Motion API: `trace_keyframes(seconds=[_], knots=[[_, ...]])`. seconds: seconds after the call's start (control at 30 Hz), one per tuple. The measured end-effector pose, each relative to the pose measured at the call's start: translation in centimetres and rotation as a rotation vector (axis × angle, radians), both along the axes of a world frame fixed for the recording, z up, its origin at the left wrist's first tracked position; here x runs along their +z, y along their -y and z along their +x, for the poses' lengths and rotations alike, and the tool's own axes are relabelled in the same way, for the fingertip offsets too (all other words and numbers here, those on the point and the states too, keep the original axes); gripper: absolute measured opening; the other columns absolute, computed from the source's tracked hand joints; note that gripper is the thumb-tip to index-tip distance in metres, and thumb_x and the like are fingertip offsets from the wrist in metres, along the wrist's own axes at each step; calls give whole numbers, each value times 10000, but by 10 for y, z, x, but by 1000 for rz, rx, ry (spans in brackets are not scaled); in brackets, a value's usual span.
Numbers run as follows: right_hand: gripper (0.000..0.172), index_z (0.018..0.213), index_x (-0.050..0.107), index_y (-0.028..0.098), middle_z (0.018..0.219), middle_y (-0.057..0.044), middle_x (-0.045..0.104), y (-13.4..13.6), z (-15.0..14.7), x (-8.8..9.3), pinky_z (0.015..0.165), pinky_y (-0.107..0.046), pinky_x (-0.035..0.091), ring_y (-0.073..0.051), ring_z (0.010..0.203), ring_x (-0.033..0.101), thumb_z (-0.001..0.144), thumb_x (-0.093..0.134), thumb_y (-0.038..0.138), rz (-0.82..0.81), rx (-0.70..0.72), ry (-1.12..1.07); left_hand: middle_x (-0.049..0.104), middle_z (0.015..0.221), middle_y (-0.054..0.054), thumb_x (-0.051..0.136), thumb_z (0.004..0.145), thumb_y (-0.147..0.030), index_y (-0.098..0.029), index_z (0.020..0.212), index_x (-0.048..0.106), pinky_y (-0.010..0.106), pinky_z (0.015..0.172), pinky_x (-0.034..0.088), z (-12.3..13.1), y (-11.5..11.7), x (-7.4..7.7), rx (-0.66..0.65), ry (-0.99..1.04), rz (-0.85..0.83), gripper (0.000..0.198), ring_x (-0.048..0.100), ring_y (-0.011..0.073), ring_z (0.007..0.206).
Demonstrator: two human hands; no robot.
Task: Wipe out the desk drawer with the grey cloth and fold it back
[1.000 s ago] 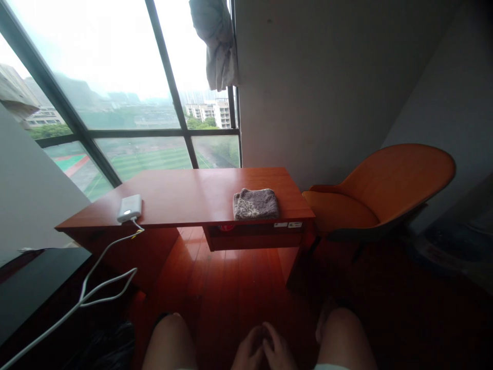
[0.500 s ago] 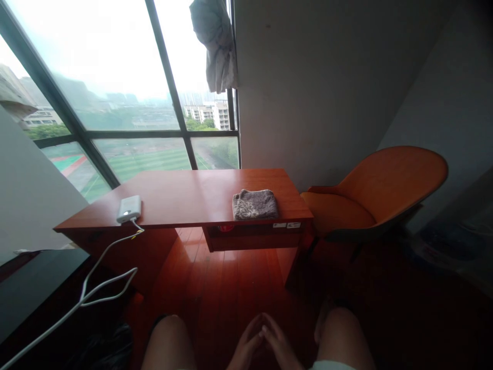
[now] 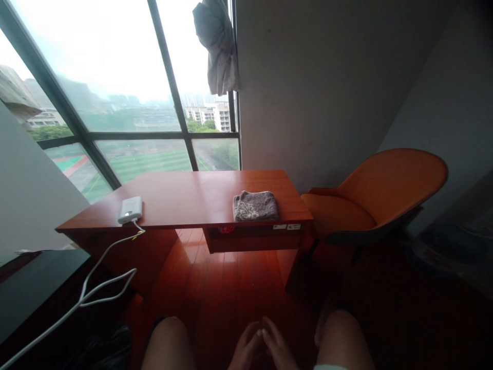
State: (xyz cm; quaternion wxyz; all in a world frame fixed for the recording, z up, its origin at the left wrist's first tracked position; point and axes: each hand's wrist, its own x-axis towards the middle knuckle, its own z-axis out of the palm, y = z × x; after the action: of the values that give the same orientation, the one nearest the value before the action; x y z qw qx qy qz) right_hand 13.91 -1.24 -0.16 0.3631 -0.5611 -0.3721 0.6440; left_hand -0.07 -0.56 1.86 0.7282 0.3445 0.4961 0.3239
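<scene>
My left hand [image 3: 246, 347] and my right hand [image 3: 278, 345] meet between my knees, low in the view. Their fingertips and thumbs touch, the fingers are stretched out, and I see nothing held in either. Beyond them stands a reddish wooden desk [image 3: 185, 198]. A folded grey-brown towel [image 3: 256, 206] with a pale pattern lies near its front edge, the thing nearest my hands on the desktop. Farther left on the desk rests a white power bank [image 3: 131, 209] with a white cable [image 3: 83, 288] plugged into its front side.
An orange chair [image 3: 400, 190] stands to the right of the desk. The cable loops down past a dark flat-topped surface [image 3: 42, 288] at the left. Under the desktop is an open shelf [image 3: 250, 228] with something red in it. A large window [image 3: 115, 103] rises behind.
My hands have sunk slightly, with fingertips still together. The whole view has shifted a little with my head. The towel, power bank and chair stay in place.
</scene>
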Motion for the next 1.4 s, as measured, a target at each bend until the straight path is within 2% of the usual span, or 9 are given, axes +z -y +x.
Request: trace_keyframes(seconds=[0.1,0.17,0.27,0.43,0.63,0.8,1.03,1.23,1.4], knots=[[945,1301,458,155,1412,-167,443,-1,0,2,1025,-359,392,-260,1289,438,593,495,779,1,0,43,658,1043,53,626,652,-645,-228,941,628,311,775,493,2,-1,-1,9,-45,94,508,604,244,983],[834,1208,559,151,1311,-168,553,-1,-1,2,1008,-366,399,-272,1204,521,632,491,750,59,19,100,665,885,28,633,654,-630,-211,843,637,279,723,479,3,-2,-1,15,-76,166,459,612,205,852],[645,1016,681,164,1056,-138,701,-2,-1,2,911,-378,451,-273,1005,629,717,451,688,166,79,168,650,795,10,649,635,-624,-200,808,645,255,660,456,4,-2,2,14,-107,208,458,586,169,734],[593,968,698,178,855,-97,721,0,-4,11,742,-339,479,-251,840,646,770,401,652,195,107,220,610,683,-7,654,627,-627,-193,767,643,245,612,440,6,-3,7,31,-113,232,456,544,140,627],[554,894,700,180,826,-90,714,3,-4,21,694,-311,455,-228,785,635,802,372,617,216,151,272,592,648,-7,664,645,-595,-181,716,632,241,606,438,4,-3,5,44,-102,271,421,534,135,613],[533,853,692,191,851,-89,718,2,-2,22,706,-311,455,-235,811,641,805,369,611,226,184,290,597,633,-7,700,624,-564,-174,700,631,230,570,415,0,-4,0,44,-83,255,403,538,129,591],[535,837,680,186,824,-92,712,3,-3,19,679,-303,450,-230,784,635,813,348,604,239,177,317,576,608,-14,694,639,-557,-174,695,630,220,556,394,2,-4,6,31,-57,237,392,510,115,574],[477,760,690,233,731,-59,690,2,-4,6,654,-320,462,-218,699,616,804,351,566,257,184,432,517,598,-36,630,645,-647,-177,670,561,210,534,372,6,-3,-14,51,-107,210,476,469,101,565],[381,610,654,259,613,-32,642,2,-5,0,615,-347,456,-231,637,594,767,422,518,255,170,459,470,546,-60,613,611,-701,-177,632,517,204,495,325,6,-3,-28,43,-126,177,533,414,83,521]])
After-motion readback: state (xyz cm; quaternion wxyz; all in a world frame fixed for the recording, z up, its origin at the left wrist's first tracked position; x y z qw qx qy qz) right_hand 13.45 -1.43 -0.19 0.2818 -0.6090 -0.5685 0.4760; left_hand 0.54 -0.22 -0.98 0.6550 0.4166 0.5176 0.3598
